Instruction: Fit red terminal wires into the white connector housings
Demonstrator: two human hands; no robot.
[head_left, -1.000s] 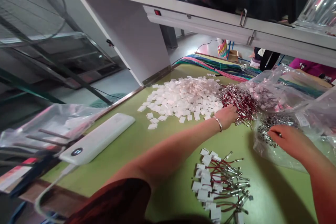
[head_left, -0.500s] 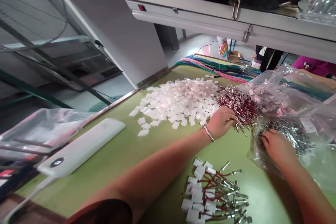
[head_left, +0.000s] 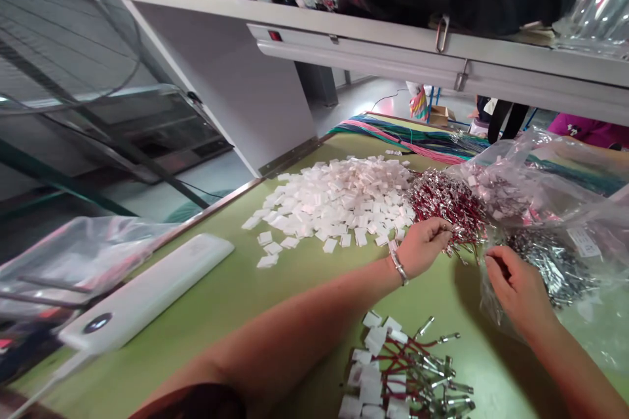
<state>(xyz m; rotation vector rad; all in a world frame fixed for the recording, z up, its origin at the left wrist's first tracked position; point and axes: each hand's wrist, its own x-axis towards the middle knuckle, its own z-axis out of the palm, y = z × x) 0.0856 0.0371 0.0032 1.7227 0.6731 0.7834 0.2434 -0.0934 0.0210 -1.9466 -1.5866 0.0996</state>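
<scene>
My left hand (head_left: 423, 245), with a bracelet at the wrist, reaches to the near edge of a pile of red wires with silver metal ends (head_left: 446, 203). Its fingers are pinched together; what they hold is too small to make out. To the right, my right hand (head_left: 518, 285) is over the edge of a clear plastic bag of silver metal parts (head_left: 553, 265), thumb and fingers curled close together, their contents unclear. White flat pieces (head_left: 339, 200) lie heaped left of the red wires. Nearer me are red wires with white tags and metal ends (head_left: 407, 370).
A long white device (head_left: 152, 291) with a cable lies at the table's left edge. Bundled green, blue and pink wires (head_left: 393, 134) run along the back. Above hangs a shelf (head_left: 393, 29) with a lamp. Another plastic bag (head_left: 511, 183) stands behind the metal parts.
My right hand has drawn back slightly leftward from the metal parts in the bag. My left hand has shifted a little right along the red wire pile. The view has tilted slightly.
</scene>
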